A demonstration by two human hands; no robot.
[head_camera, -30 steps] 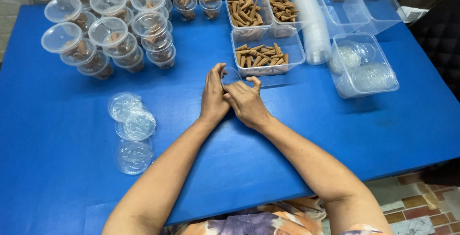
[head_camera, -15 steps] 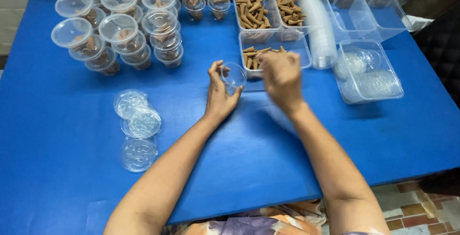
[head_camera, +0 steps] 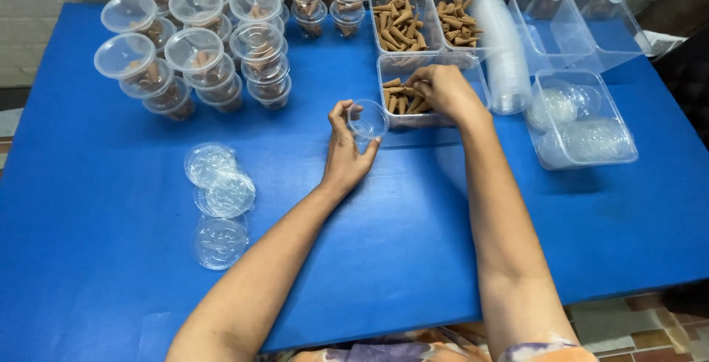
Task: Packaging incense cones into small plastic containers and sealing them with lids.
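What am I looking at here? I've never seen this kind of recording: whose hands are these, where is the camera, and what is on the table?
There is no machine: a person works with two bare hands, and the one camera sits on their head, looking down. The left hand holds a small clear cup just above the blue table. The right hand reaches into a clear tray of brown cones. Behind it stand two more cone trays. To the left are stacked lidded cups with cones inside, and loose clear lids lie nearer the person. To the right are a sleeve of nested cups and a lid box.
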